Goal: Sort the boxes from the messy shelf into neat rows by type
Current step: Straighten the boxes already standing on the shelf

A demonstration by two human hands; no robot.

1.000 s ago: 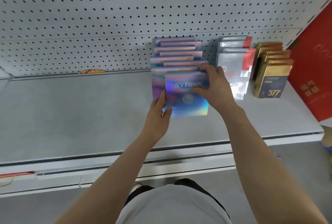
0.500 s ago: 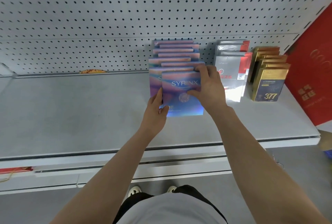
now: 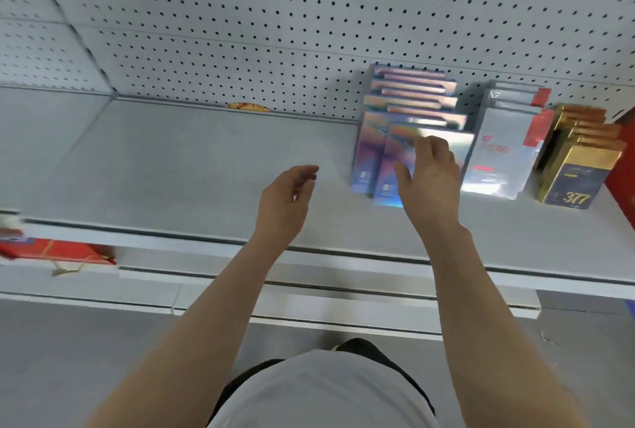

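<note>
Right hand [image 3: 429,180] raised in front of the foremost holographic box [image 3: 390,170], fingers loosely spread and slightly bent, gripping nothing; whether the fingertips touch the box face cannot be told through the blur. Left hand [image 3: 287,197] well to the left of that one, hovering over bare grey shelf [image 3: 165,166], palm turned inward, fingers relaxed and a little curled, holding nothing. Behind the right hand, a row of holographic boxes [image 3: 412,94] standing upright, running back to the pegboard wall [image 3: 309,15]. Just right of the right hand, a row of silver-and-red boxes [image 3: 505,152]; further right, a row of gold boxes marked 377 [image 3: 574,176]. Far left of the left hand, lower down, a red box with a cord [image 3: 58,252] on the shelf beneath. Beyond the left hand, at the shelf's back edge, a small orange scrap [image 3: 248,107].
</note>
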